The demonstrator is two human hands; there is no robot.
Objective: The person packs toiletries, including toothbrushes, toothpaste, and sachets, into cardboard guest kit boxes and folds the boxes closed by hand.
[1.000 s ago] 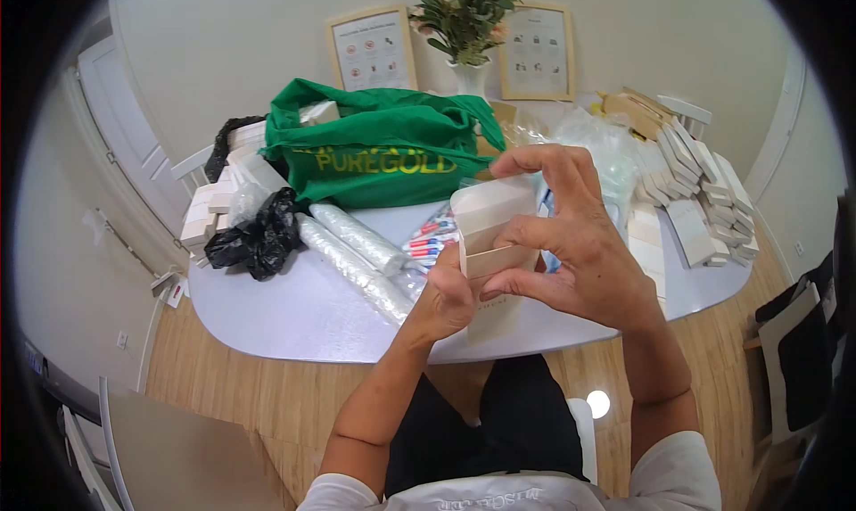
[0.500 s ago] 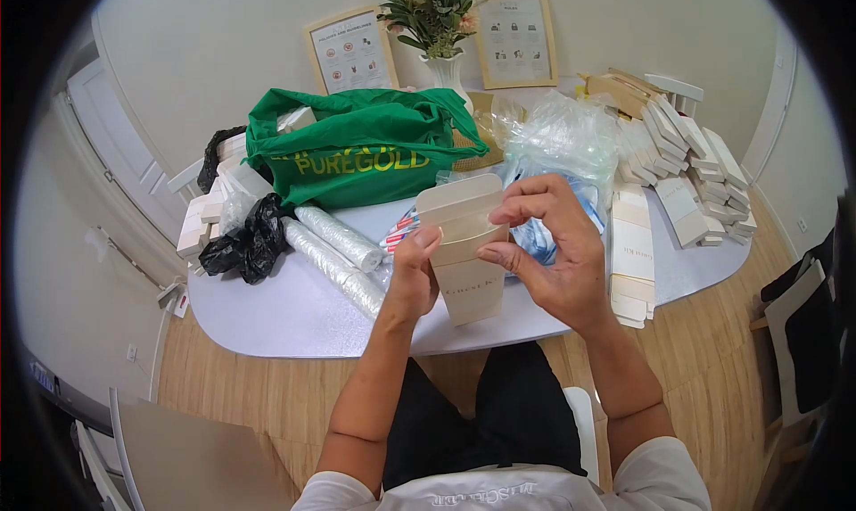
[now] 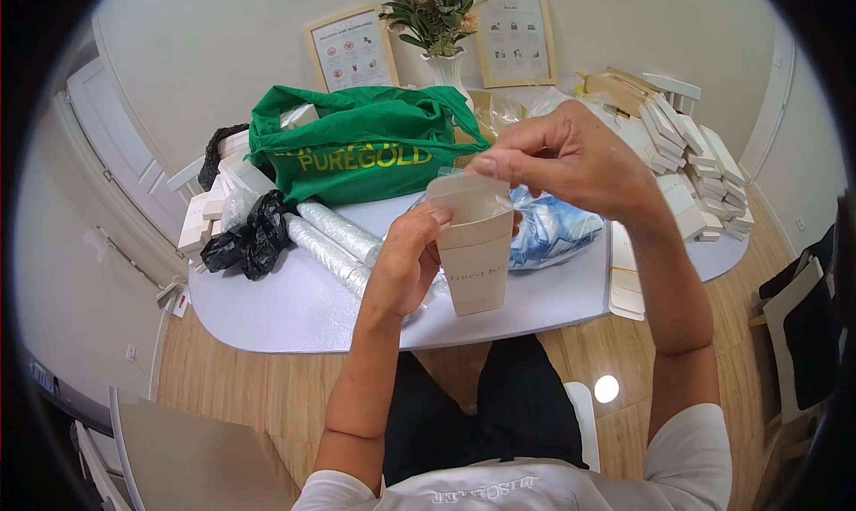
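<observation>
My left hand [image 3: 412, 254] is wrapped round the upper left side of a cream "Guest Kit" box [image 3: 475, 266], which stands upright with its top flap raised. My right hand [image 3: 557, 159] is above the box's right side, thumb and fingers pinched together near the top flap; what is between the fingertips, if anything, is too small to name. Behind the box and below my right wrist lies a blue and white plastic-wrapped bundle [image 3: 553, 234]. Flat cream boxes [image 3: 627, 275] lie on the table to the right.
A green bag [image 3: 357, 154] stands at the back left, with a black plastic bag [image 3: 254, 239] and silvery rolls [image 3: 334, 243] before it. Stacked boxes [image 3: 713, 181] fill the right end. A vase [image 3: 446, 70] stands between two frames.
The box's top has opened with its flap up, and its front now faces me. My right hand has risen from the box's edge to above it, and its fingers have closed together.
</observation>
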